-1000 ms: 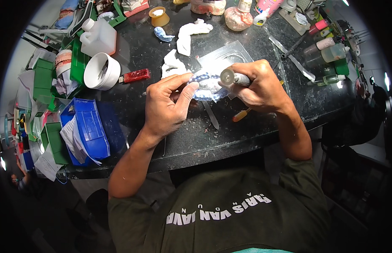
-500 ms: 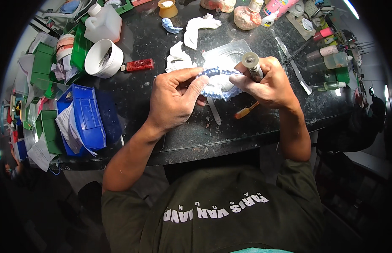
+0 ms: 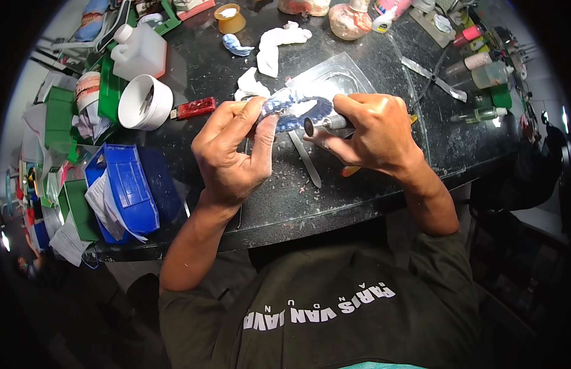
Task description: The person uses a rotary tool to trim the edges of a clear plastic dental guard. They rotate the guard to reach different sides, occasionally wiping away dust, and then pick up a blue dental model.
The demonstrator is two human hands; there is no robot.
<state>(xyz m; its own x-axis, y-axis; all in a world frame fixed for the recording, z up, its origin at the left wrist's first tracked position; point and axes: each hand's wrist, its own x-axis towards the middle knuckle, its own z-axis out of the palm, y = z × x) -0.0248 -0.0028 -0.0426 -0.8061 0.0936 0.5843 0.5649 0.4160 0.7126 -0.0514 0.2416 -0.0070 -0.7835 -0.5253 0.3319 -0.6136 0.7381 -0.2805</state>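
A blue dental cast, dusted white inside its arch, is pinched between thumb and fingers of my left hand. My right hand is wrapped round a metal rotary handpiece, whose dark round end points toward the left over the near side of the cast. I cannot make out whether its working tip touches the cast. Beneath lies a flat metal file-like strip. Partly covered by my right hand is an orange-handled brush. A clear plastic sheet with a moulded arch lies just behind the cast.
To the left stand a white tub, a plastic jug, a blue bin and a small red block. White scraps and a yellow cup are farther back. Bottles and a metal strip lie right.
The cast has tilted and moved slightly left with my left hand. My right hand has turned, swinging the handpiece from upright to lying sideways near the cast. My view has shifted slightly.
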